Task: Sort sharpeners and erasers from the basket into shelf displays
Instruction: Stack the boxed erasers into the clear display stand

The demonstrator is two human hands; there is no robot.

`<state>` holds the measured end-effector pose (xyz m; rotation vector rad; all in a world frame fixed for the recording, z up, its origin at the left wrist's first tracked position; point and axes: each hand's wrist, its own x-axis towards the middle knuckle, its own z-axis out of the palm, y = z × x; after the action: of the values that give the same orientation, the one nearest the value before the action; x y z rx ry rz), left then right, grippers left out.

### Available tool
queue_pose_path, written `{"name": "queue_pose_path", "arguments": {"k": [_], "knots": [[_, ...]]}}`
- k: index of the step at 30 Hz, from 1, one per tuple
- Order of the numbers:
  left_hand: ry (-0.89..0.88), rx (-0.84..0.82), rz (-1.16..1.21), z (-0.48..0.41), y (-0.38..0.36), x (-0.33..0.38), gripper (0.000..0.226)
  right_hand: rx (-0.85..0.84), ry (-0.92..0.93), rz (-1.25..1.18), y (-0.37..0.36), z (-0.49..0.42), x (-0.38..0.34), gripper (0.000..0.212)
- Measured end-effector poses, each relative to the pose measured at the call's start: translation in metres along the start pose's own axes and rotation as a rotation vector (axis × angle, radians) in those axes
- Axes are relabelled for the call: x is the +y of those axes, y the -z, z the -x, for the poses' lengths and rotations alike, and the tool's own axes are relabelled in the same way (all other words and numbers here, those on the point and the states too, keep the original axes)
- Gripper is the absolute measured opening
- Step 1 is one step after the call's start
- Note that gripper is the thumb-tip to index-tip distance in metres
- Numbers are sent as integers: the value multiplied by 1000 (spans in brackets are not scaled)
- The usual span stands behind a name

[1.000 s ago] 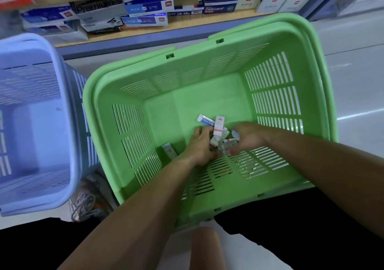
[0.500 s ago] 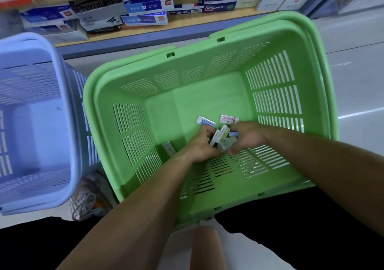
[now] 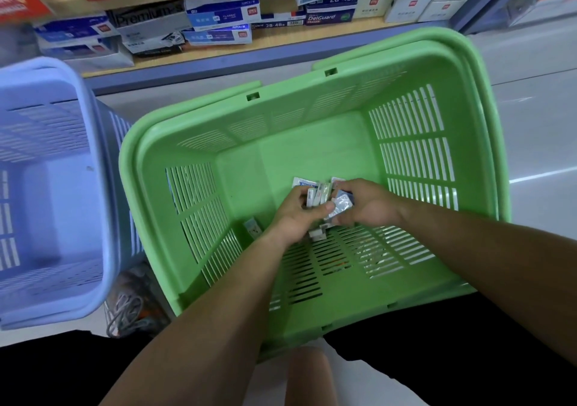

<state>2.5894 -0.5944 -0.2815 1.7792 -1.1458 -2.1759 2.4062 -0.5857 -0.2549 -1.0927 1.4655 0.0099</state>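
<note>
A green basket sits tilted on the floor in front of me. Both my hands are inside it near the bottom. My left hand grips a bundle of several small wrapped erasers, held upright between fingers and thumb. My right hand pinches a small clear-wrapped packet against that bundle. A blue-and-white eraser lies on the basket floor just beyond my left fingers. One more small packet lies alone to the left of my left wrist.
A blue basket stands to the left, touching the green one. Beyond both runs a low wooden shelf stacked with stationery boxes. A tangle of grey cable lies on the floor between the baskets. Pale floor spreads to the right.
My hands have drawn closer together and gathered the loose erasers into a tighter bundle; the pink-labelled eraser that lay apart at the top is now hidden by my right hand or within the bundle.
</note>
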Motion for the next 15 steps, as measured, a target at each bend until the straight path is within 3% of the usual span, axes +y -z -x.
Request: {"name": "queue_pose_path", "arguments": {"k": [5, 9, 15], "knots": [[12, 128, 128, 9, 5, 17, 61, 163, -20, -115, 4, -6, -12, 35], [35, 297, 232, 7, 19, 26, 30, 260, -56, -170, 13, -12, -17, 30], [41, 202, 147, 0, 20, 25, 24, 375, -56, -266, 18, -22, -29, 35]]}}
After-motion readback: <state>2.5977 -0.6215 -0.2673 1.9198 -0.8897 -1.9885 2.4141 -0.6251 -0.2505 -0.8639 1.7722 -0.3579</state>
